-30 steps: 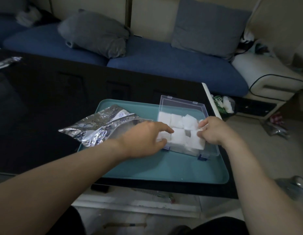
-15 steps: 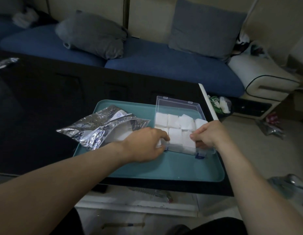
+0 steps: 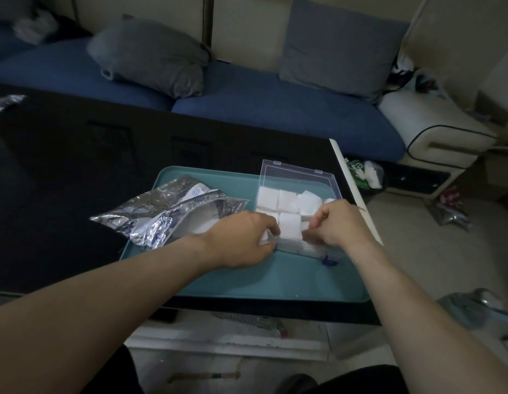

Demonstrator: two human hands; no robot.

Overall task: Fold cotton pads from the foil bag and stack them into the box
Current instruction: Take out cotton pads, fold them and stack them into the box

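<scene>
A clear plastic box with its lid tipped back stands on the right of a teal tray. White folded cotton pads fill it in rows. My left hand grips the box's front left corner, thumb under the edge and fingers over a pad there. My right hand pinches a cotton pad in the front right of the box, hiding that part. The crumpled foil bag lies open on the tray's left, with white pads showing in its mouth.
The tray sits on a black table whose right edge runs just beyond the box. A blue sofa with grey cushions stands behind. Bags and clutter lie on the floor at the right.
Both hands have drawn back from the box's middle to its front row. The right hand has dropped from the far right pads to the front right ones.
</scene>
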